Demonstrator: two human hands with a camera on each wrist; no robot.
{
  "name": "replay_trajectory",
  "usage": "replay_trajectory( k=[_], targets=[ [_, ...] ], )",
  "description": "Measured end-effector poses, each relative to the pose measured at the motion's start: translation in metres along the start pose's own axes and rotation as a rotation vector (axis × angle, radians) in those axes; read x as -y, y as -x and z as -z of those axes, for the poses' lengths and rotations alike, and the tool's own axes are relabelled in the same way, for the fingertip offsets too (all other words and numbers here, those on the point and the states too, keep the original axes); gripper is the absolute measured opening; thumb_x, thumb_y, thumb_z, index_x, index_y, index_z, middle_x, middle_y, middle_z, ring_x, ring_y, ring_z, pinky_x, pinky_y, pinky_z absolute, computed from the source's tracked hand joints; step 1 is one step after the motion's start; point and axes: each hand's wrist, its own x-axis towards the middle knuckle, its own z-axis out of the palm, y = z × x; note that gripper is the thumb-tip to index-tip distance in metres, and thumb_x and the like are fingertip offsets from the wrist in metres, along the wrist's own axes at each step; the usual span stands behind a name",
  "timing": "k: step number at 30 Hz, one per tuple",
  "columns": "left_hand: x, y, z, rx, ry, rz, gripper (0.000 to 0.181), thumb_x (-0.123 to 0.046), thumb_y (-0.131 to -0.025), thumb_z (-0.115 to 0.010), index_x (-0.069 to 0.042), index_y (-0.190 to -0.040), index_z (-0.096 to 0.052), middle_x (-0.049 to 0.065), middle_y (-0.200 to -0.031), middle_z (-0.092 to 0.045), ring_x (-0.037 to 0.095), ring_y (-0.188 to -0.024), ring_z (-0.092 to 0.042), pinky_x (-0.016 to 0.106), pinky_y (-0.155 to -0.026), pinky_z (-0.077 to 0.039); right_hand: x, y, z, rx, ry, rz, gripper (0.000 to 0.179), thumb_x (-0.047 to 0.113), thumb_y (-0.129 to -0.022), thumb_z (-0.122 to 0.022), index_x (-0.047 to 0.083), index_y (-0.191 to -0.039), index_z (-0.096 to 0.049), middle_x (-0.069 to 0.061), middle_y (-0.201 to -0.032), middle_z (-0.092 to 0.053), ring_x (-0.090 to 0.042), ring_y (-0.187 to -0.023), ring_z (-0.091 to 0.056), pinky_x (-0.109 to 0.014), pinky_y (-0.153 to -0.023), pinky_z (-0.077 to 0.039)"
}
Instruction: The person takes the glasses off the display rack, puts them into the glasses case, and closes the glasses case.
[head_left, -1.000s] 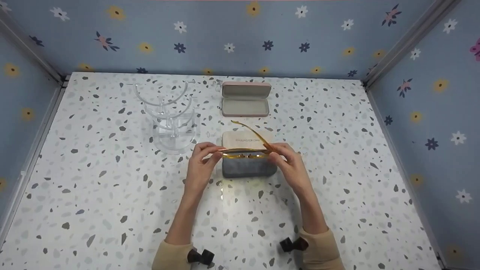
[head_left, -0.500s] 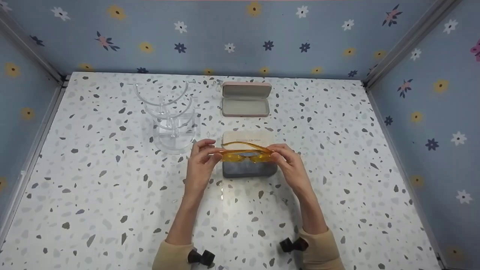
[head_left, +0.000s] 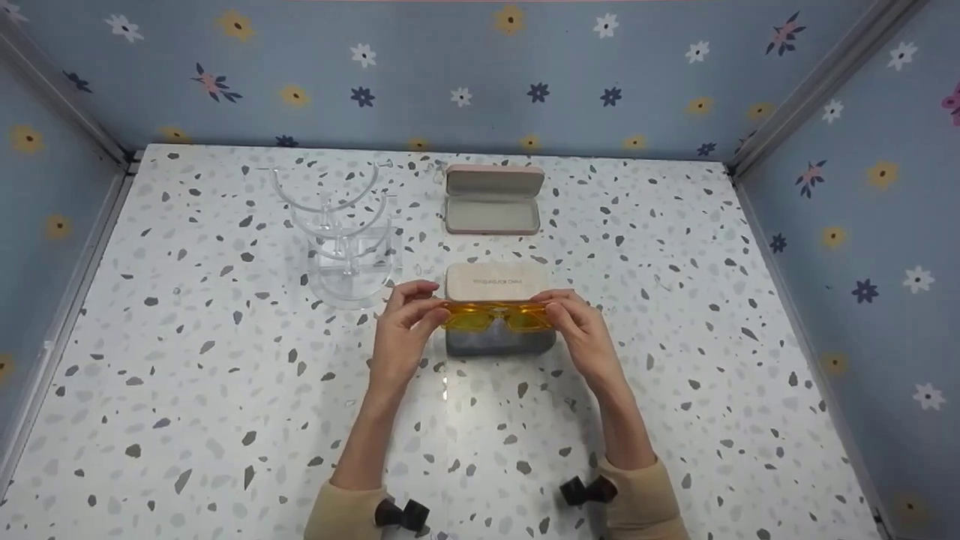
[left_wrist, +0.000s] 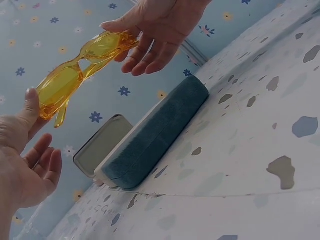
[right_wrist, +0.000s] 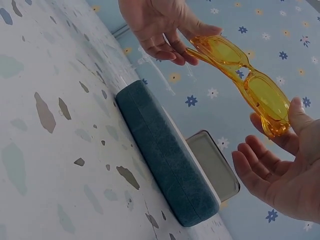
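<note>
Yellow-framed glasses (head_left: pixel 498 319) with yellow lenses are held level between both hands, their lenses facing up toward the head camera. My left hand (head_left: pixel 403 334) pinches the left end of the frame between thumb and index finger; its other fingers are loosely bent. At the opposite end, the right hand (head_left: pixel 583 334) pinches the frame near the hinge. Both temples appear folded in behind the lenses, a temple tip (left_wrist: pixel 61 115) showing in the left wrist view. Directly beneath, apart from the glasses, a cream and blue-grey glasses case (head_left: pixel 499 345) lies on the table, partly covered by them.
Farther back, a pink glasses case (head_left: pixel 493 217) stands with its lid raised and pale lining showing. A clear tiered display stand (head_left: pixel 349 259) is to the left of it. Flower-patterned panels (head_left: pixel 420 67) border the speckled table (head_left: pixel 225 375).
The right temple, sticking out behind the frame, has swung inward and folded behind the lenses. The glasses have tilted so that the lenses now face up. Both hands stay nearly in place.
</note>
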Motion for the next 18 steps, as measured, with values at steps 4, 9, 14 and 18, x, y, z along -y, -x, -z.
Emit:
replay_trajectory(
  k=[4, 9, 14, 18],
  targets=[
    [-0.003, 0.000, 0.001, 0.032, -0.020, 0.019, 0.030, -0.023, -0.092, -0.074, 0.002, -0.107, -0.078, 0.008, -0.136, -0.057, 0.034, -0.132, -0.052, 0.045, -0.113, -0.046, 0.000, -0.001, 0.002, 0.010, -0.002, -0.020, 0.030, 0.019, -0.109, -0.051, 0.001, -0.111, -0.075, -0.011, -0.124, -0.067, -0.019, -0.115, -0.063, -0.026, -0.101, -0.051],
    [-0.008, -0.005, 0.002, 0.033, -0.052, 0.034, 0.029, -0.025, -0.094, -0.073, 0.001, -0.107, -0.079, 0.008, -0.134, -0.058, 0.029, -0.132, -0.053, 0.043, -0.111, -0.048, 0.003, -0.004, 0.007, 0.070, 0.017, -0.047, 0.032, 0.024, -0.111, -0.048, 0.003, -0.120, -0.071, -0.009, -0.124, -0.066, -0.018, -0.114, -0.064, -0.026, -0.099, -0.054],
    [-0.019, -0.016, 0.004, 0.050, -0.115, 0.032, 0.032, -0.030, -0.095, -0.073, -0.001, -0.106, -0.079, 0.006, -0.133, -0.060, 0.022, -0.129, -0.053, 0.040, -0.107, -0.049, 0.012, -0.013, 0.014, 0.164, 0.033, -0.037, 0.037, 0.026, -0.111, -0.046, 0.000, -0.128, -0.066, -0.014, -0.127, -0.064, -0.019, -0.116, -0.065, -0.030, -0.099, -0.056],
    [-0.029, -0.029, 0.005, 0.093, -0.156, 0.040, 0.035, -0.035, -0.098, -0.070, -0.002, -0.107, -0.078, 0.006, -0.134, -0.060, 0.022, -0.125, -0.057, 0.039, -0.101, -0.052, 0.020, -0.025, 0.020, 0.199, 0.051, -0.033, 0.040, 0.027, -0.112, -0.045, -0.002, -0.131, -0.064, -0.017, -0.129, -0.063, -0.018, -0.115, -0.066, -0.036, -0.101, -0.058]
  ],
)
